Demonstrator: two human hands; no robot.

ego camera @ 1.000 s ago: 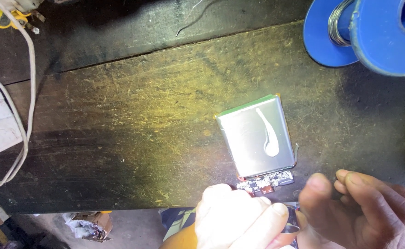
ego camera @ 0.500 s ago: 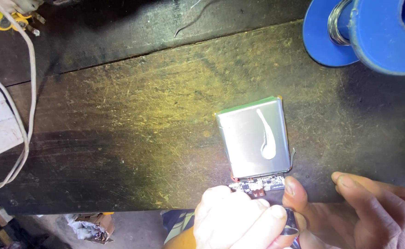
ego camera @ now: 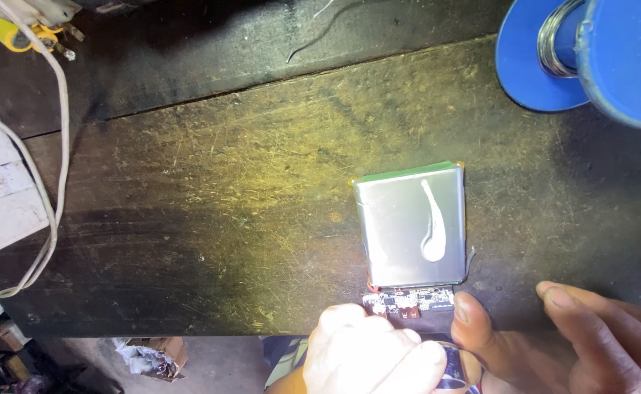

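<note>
A flat silver pouch battery [ego camera: 412, 226] lies on a dark, scratched wooden workbench [ego camera: 211, 190], toward the near right part of the top, with a white smear of paste running along its face. Its long axis runs from near to far, a thin green strip on its far edge and a small dark circuit board [ego camera: 409, 300] joined to its near edge, just short of the bench's near rim. Bare wood spreads wide to the left and far side of the battery; to its right the room is narrower. The left hand [ego camera: 371, 354], brightly lit, is curled into a loose fist at the near rim, its knuckles touching or just beside the board; whether it grips anything cannot be told. The right hand [ego camera: 576, 343] rests partly open, thumb tip by the board's right end, fingers extended and holding nothing visible. Far right stands a blue spool of solder wire [ego camera: 590, 58]. At the far left, a white cable [ego camera: 51, 168] loops past a white block [ego camera: 0, 197].
</note>
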